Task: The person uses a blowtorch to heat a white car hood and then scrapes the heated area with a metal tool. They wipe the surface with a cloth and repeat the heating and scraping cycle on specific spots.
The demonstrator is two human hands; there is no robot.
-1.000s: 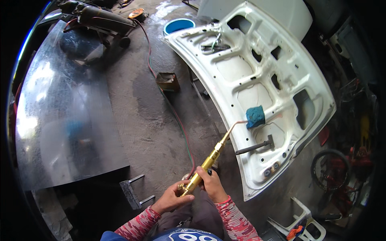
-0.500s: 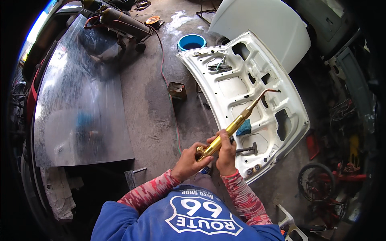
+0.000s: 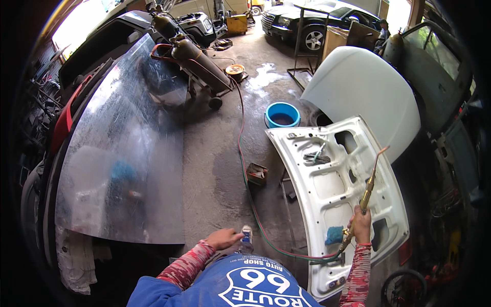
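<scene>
My right hand (image 3: 361, 225) is wrapped round the brass body of a welding torch (image 3: 367, 196). The torch's thin copper tip points up and away over the white trunk lid (image 3: 317, 219), which lies with its inner side up. Red and green hoses (image 3: 276, 246) run to the torch's lower end. My left hand (image 3: 224, 238) is off the torch, its fingers reaching to the right in front of my body and nothing visible in them. Near the right hand, a blue cloth or sponge (image 3: 334, 235) rests on the lid.
To the left lies a large shiny metal sheet (image 3: 128, 189). Gas cylinders (image 3: 197, 59) stand on a cart beyond it. A blue bucket (image 3: 282, 115), a small open box (image 3: 257, 174) and a white hood panel (image 3: 363, 92) are ahead. Parked cars (image 3: 312, 25) stand farther back.
My left hand has let go of the torch and moved left. The right hand has carried it rightward, its tip now pointing more steeply away. The view has tilted up, showing more of the workshop.
</scene>
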